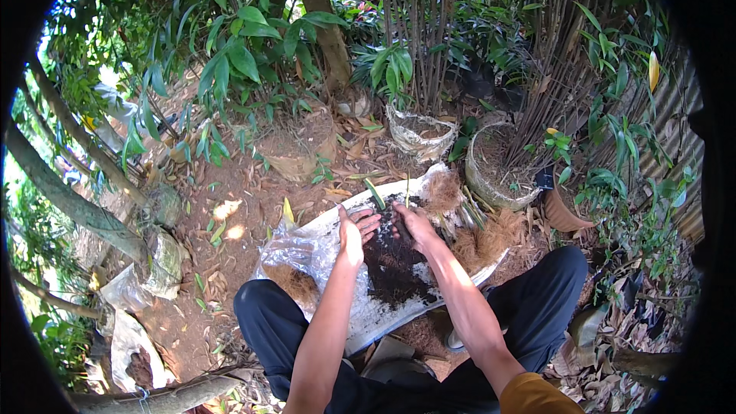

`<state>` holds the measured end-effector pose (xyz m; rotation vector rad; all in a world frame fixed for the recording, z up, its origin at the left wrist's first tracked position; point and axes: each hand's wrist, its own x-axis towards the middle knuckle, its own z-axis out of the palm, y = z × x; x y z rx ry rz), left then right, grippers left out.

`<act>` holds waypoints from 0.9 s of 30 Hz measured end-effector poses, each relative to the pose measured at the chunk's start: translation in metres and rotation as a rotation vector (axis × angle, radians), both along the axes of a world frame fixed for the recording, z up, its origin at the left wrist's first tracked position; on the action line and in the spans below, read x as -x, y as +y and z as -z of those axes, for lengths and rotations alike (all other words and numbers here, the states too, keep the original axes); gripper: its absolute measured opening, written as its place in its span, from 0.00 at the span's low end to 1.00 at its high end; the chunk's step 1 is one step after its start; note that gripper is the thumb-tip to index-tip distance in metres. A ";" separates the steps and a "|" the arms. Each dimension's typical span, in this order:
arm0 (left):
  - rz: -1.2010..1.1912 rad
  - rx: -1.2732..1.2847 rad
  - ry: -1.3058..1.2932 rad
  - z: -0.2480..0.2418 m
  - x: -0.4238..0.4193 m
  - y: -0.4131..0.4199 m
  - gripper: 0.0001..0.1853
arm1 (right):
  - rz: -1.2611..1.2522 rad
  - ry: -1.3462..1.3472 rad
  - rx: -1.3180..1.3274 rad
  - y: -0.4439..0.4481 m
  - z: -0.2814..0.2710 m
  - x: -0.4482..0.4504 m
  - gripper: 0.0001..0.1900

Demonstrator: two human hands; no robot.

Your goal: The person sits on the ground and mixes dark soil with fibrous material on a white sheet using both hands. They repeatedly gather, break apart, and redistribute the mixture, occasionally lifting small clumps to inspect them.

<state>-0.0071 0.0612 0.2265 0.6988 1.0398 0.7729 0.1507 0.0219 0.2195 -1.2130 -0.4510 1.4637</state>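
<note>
My left hand (352,232) is held above a white sack (368,322), palm turned inward and fingers apart, with nothing in it. Facing it, my right hand (415,225) has its fingers bent over dark soil (397,267) spread on the sack. Whether it grips a clump of that soil is unclear. A green leaf or stem piece (375,194) slants just beyond the hands, and a thin yellowish stem (408,187) stands behind the right one. Brown coconut fibre (489,241) lies right of my right hand. Left of my left hand is a clear plastic bag (305,250) beside more fibre (290,282).
Cut green stems (472,213) lie at the sack's right side. Beyond are a white sack planter (422,135), a larger planter (497,167) with cane-like stems, and a tree trunk (325,29). A rusty curved metal piece (563,210) lies right. Branches (75,195) lean at left.
</note>
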 end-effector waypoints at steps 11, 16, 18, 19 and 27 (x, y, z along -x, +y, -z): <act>-0.116 0.028 -0.017 0.005 0.011 0.008 0.41 | -0.137 0.569 0.002 -0.005 -0.008 -0.002 0.14; -0.107 0.035 0.010 0.007 0.010 0.006 0.40 | -0.171 0.525 0.109 -0.002 -0.010 -0.007 0.15; -0.098 0.024 0.003 0.007 0.009 0.006 0.40 | -0.115 0.400 0.102 0.000 -0.009 -0.005 0.14; -0.105 0.026 0.009 0.007 0.009 0.005 0.40 | -0.107 0.384 0.062 0.000 -0.008 -0.004 0.14; -0.105 0.012 0.006 0.009 0.007 0.006 0.41 | -0.077 0.255 0.089 0.000 -0.004 -0.004 0.13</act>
